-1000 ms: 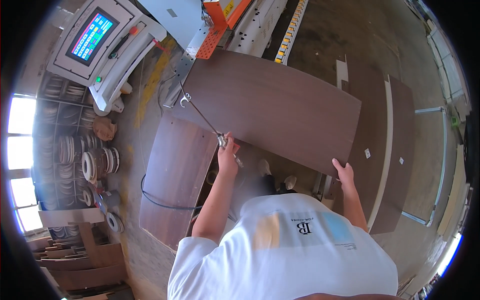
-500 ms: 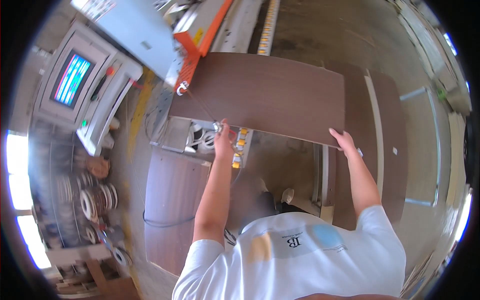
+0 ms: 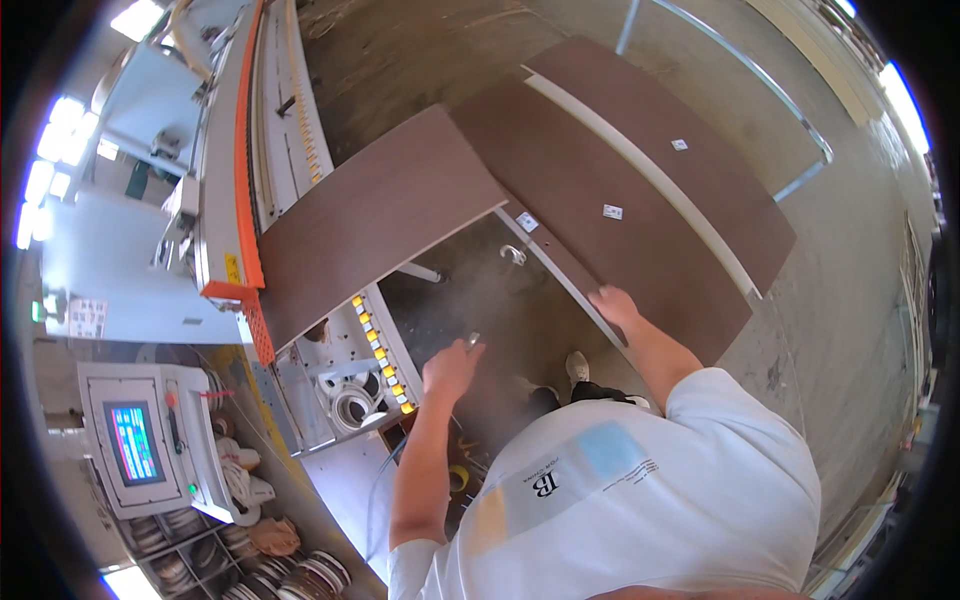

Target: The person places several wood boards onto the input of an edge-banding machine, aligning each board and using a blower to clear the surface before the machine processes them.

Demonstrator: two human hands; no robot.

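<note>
Head view, workshop floor — I stood at the edge-banding machine (image 3: 225,200) with a dark brown panel (image 3: 375,225) lying flat across its bed, long axis running from lower left up to the right, away from me. My left hand (image 3: 452,368) hung just below the panel's near long edge, apart from it, fingers curled round a small pale object I couldn't make out; clenched, not on the board. My right hand (image 3: 615,303) lay fingers-down on the near edge of the stacked panels (image 3: 650,190) to my right, palm flat, touching but not gripping as far as I could tell. So the loose panel lay up and to the left of both hands, the left hand the nearer, w/ its near right corner beside the stack.

Around it: a row of yellow rollers (image 3: 380,345) ran under the panel's near edge, the orange guard (image 3: 245,170) along the far side, the control screen (image 3: 135,442) well off to my lower left. A white edge strip (image 3: 640,165) crossed the stack. Between me and the panel — open dusty floor (image 3: 480,300), my shoe (image 3: 578,366) and a small metal fitting (image 3: 513,254); nothing else in the reach path.
</note>
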